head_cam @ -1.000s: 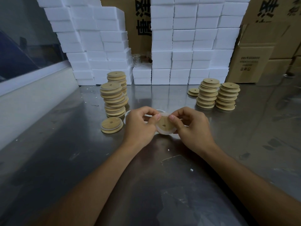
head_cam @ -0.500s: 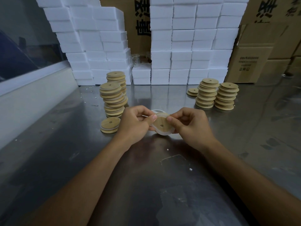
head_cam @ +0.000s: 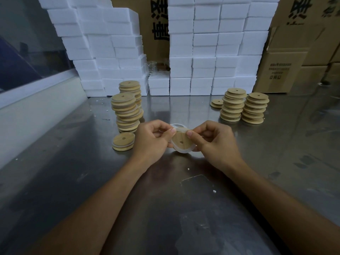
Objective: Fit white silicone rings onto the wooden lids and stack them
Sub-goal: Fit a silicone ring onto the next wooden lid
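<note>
Left hand (head_cam: 152,138) and right hand (head_cam: 215,140) both pinch wooden lid (head_cam: 181,141) between thumbs and curled fingers, above counter (head_cam: 184,208). White silicone ring (head_cam: 182,150) around lid rim, partly seated. Ringed stack (head_cam: 127,113) just left of fingers.

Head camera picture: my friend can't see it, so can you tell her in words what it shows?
Two hands, the left hand and the right hand, hold a round wooden lid above a metal table, stretching a white silicone ring around its edge. Stacks of ringed lids stand to the left, plain lids to the right, with white foam blocks behind.
</note>
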The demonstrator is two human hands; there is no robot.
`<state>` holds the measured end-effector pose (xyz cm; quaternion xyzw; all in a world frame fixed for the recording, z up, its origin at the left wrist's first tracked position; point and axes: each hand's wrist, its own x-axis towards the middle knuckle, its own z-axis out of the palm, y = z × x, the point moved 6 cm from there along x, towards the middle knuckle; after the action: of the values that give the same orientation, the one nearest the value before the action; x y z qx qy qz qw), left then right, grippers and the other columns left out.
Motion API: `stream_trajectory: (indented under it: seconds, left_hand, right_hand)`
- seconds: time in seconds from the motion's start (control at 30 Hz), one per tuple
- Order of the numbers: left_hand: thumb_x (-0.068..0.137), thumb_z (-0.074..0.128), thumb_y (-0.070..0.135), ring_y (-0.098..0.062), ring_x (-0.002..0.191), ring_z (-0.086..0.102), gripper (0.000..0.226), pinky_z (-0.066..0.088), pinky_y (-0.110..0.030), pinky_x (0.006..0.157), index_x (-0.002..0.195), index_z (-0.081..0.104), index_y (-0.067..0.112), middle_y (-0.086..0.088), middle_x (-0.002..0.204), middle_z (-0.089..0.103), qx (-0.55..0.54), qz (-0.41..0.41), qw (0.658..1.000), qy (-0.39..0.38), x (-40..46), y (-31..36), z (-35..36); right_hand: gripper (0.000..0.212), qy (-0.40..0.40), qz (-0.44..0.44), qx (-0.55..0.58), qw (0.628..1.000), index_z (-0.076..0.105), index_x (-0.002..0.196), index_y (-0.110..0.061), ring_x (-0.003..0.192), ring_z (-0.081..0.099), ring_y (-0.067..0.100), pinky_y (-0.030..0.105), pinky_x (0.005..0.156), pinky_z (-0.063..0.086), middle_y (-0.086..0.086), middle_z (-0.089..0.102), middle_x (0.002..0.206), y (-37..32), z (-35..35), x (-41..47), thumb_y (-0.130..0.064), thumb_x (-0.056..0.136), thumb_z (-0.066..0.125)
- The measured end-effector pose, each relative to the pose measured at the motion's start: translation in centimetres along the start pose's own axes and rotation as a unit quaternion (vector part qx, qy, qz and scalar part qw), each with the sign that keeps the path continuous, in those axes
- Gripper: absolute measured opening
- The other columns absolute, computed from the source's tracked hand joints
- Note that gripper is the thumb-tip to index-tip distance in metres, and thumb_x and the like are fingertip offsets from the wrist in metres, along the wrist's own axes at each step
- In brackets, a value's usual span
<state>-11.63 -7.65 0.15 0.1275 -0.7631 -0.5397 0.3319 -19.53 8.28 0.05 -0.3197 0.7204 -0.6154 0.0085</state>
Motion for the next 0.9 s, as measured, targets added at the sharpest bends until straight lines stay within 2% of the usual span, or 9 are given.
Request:
stream_trajectory:
  seconds: [0.13,0.3,0.47,0.53,0.63,0.8,0.9]
  left_hand:
    - [0.086,0.07,0.0,-0.011,0.055,0.069,0.019,0.055,-0.02,0.054,0.074,0.068,0.014,-0.007,0.074,0.071,-0.003,0.0,1.0,-0.01,0.0,0.1,0.0]
    - [0.086,0.069,-0.001,-0.019,0.061,0.07,0.01,0.062,-0.033,0.065,0.078,0.07,0.006,-0.012,0.079,0.072,-0.011,-0.027,0.999,-0.034,0.3,-0.2,-0.3]
    - [0.087,0.068,-0.001,-0.025,0.061,0.071,0.008,0.062,-0.04,0.071,0.079,0.068,-0.002,-0.01,0.084,0.072,-0.005,-0.037,0.999,-0.03,0.3,-0.4,-0.8]
    - [0.086,0.067,-0.002,-0.025,0.063,0.071,0.012,0.062,-0.038,0.068,0.075,0.067,0.0,-0.011,0.085,0.072,0.001,-0.034,0.999,-0.032,0.4,-0.5,-0.9]
    - [0.084,0.067,-0.005,-0.023,0.062,0.071,0.018,0.062,-0.036,0.062,0.069,0.065,0.005,-0.01,0.077,0.071,0.008,-0.024,0.999,-0.039,0.5,-0.6,-1.1]
    - [0.08,0.068,-0.003,-0.026,0.07,0.069,0.024,0.061,-0.048,0.063,0.065,0.059,0.014,-0.009,0.073,0.069,0.104,0.038,0.993,-0.046,0.6,-0.8,-1.1]
    - [0.076,0.073,0.006,-0.013,0.071,0.067,0.024,0.058,-0.034,0.065,0.072,0.057,0.023,0.004,0.071,0.068,0.154,0.09,0.983,-0.054,0.5,-0.6,-0.6]
  right_hand:
    - [0.007,-0.008,-0.003,0.01,1.0,0.068,0.083,-0.008,0.072,0.074,0.013,0.026,0.059,0.059,0.003,0.075,0.081,0.1,0.0,0.1,-0.011,0.085,0.074]
    - [0.007,-0.036,0.017,0.027,0.999,0.069,0.081,-0.01,0.074,0.074,0.014,0.022,0.06,0.058,0.005,0.076,0.084,0.4,0.2,0.3,-0.007,0.086,0.073]
    - [0.005,-0.045,0.044,0.045,0.997,0.069,0.082,-0.004,0.073,0.074,0.015,0.02,0.062,0.058,0.007,0.076,0.082,0.7,0.3,0.3,-0.004,0.086,0.072]
    - [0.004,-0.047,0.044,0.039,0.997,0.069,0.087,-0.001,0.075,0.074,0.018,0.025,0.065,0.06,0.009,0.076,0.083,0.7,0.4,0.2,-0.004,0.087,0.071]
    - [0.005,-0.037,0.046,0.034,0.998,0.068,0.09,-0.001,0.076,0.073,0.021,0.03,0.069,0.062,0.011,0.075,0.083,0.9,0.6,0.0,-0.005,0.088,0.07]
    - [0.002,-0.017,0.028,0.001,0.999,0.068,0.09,-0.008,0.082,0.072,0.021,0.042,0.075,0.062,0.008,0.074,0.087,0.9,0.7,0.1,-0.005,0.09,0.067]
    - [0.006,-0.003,0.01,-0.019,1.0,0.068,0.089,-0.01,0.081,0.072,0.021,0.047,0.077,0.06,0.006,0.074,0.085,0.7,0.6,0.1,-0.005,0.09,0.066]
